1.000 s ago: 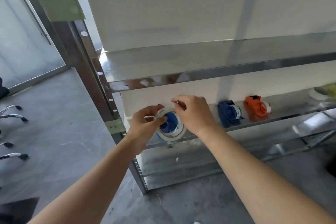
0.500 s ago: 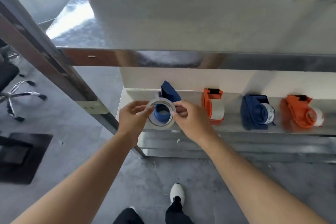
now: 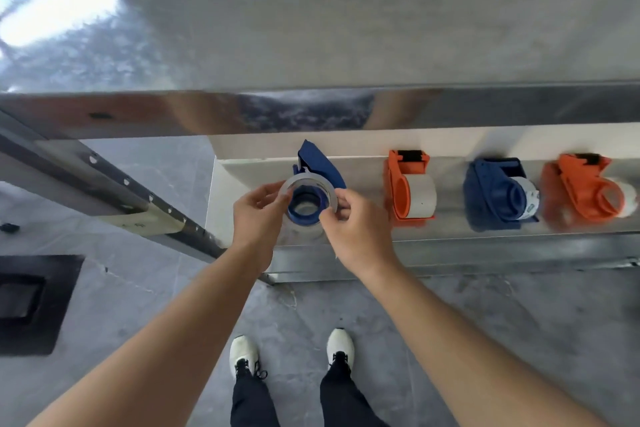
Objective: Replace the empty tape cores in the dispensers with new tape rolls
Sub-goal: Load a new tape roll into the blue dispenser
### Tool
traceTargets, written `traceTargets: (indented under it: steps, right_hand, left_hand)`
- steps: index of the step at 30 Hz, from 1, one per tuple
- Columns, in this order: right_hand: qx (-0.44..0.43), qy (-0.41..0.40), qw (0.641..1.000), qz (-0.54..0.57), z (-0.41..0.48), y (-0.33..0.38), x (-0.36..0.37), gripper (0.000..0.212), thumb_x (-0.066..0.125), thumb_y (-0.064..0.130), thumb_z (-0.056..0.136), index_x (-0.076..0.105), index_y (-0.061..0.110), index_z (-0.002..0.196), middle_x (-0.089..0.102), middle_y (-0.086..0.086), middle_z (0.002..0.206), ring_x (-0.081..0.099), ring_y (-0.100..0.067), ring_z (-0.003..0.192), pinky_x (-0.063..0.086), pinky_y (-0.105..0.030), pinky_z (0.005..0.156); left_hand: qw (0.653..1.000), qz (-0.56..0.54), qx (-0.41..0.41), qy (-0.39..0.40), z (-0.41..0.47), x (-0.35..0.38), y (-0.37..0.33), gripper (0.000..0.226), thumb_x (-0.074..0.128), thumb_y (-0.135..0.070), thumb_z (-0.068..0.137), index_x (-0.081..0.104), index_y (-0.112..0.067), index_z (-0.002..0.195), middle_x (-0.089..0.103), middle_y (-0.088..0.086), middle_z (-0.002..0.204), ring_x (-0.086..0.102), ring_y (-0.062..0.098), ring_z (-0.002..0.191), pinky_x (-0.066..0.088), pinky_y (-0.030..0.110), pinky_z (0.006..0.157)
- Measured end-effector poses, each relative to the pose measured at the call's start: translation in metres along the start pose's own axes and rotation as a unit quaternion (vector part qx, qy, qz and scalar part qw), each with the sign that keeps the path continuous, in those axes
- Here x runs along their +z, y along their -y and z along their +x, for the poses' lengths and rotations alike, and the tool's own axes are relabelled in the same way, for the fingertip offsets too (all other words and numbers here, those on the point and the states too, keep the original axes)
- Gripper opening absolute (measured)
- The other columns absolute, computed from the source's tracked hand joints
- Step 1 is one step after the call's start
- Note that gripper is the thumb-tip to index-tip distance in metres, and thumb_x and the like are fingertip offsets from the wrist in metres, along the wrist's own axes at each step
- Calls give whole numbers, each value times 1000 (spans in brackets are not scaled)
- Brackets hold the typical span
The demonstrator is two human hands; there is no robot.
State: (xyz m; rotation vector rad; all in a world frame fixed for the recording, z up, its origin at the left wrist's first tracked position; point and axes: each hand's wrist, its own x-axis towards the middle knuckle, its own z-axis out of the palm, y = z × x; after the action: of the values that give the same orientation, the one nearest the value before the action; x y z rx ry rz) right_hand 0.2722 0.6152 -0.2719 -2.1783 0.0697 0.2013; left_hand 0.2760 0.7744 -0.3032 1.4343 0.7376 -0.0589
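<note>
Both bare forearms reach forward and converge, wrists straight. The left hand pinches the left rim of a tape roll between thumb and fingertips. The right hand pinches the right rim, fingers curled. The 2 hands sit close together, not touching.

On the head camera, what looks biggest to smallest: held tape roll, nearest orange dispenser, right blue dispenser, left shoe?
1. right blue dispenser
2. nearest orange dispenser and tape roll: look alike, unranked
3. left shoe, though farther from the camera
</note>
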Motion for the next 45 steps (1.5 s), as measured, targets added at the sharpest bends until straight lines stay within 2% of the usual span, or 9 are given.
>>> traceTargets:
  steps: [3,11,15,23,27,30,32,35,45]
  right_hand:
    - [18,16,1000,12,1,0,7,43,64,27,95,65,13,135,77,-5,104,72,-13,88,62,-35,87]
    - [34,57,998,-11,8,0,21,66,65,35,94,47,17,155,71,-8,127,66,-23,116,54,-29,98]
    - [47,71,996,-6,15,-3,27,65,66,35,92,48,21,153,57,5,102,54,-11,93,47,-22,85]
    - [16,81,996,-45,13,-12,30,54,65,32,95,56,17,147,47,13,81,49,-12,88,40,-21,79]
    - [-58,-2,997,-60,15,-10,22,34,66,19,95,70,13,128,74,-3,111,69,-14,103,52,-16,81]
    - [-96,-65,987,-109,23,-14,17,28,68,8,91,73,10,119,71,-3,114,61,-5,87,41,1,75]
    - [-89,-72,984,-135,27,-17,16,35,67,5,91,71,9,126,67,-5,127,61,-6,97,33,5,88]
    - [-46,-47,986,-153,30,-22,19,49,64,8,96,59,11,144,61,-4,143,62,-16,121,33,-8,94]
    - [4,-38,991,-125,29,-29,36,35,63,15,100,61,12,135,73,-5,119,70,-21,103,51,-22,79]
  left_hand:
    - [1000,5,13,14,5,2,3,20,76,-16,99,79,-15,118,82,0,97,74,-5,75,53,7,65]
    - [1000,6,12,21,23,0,9,22,71,-13,102,77,-15,123,81,1,104,77,3,86,61,19,82]
    - [1000,18,-12,11,29,-1,17,22,71,-17,102,78,-19,123,80,4,109,76,21,103,62,38,95]
    - [998,41,-28,28,38,-6,24,15,73,-17,101,78,-23,114,80,-3,94,70,15,86,56,31,79]
    - [998,42,-37,19,36,-6,20,30,77,-21,98,74,-16,127,79,3,111,75,23,102,61,38,93]
    - [998,39,-39,8,36,-6,20,28,79,-25,97,73,-17,124,78,-1,105,71,20,90,61,40,89]
    - [998,38,-47,-1,36,-6,20,23,80,-27,96,73,-21,116,78,0,103,69,19,86,61,37,82]
    - [997,34,-62,-7,36,-8,21,12,80,-27,96,74,-23,106,79,3,103,69,20,85,63,36,80]
    - [996,13,-86,4,35,-7,25,20,70,-21,103,75,-10,119,79,9,104,76,23,95,64,38,89]
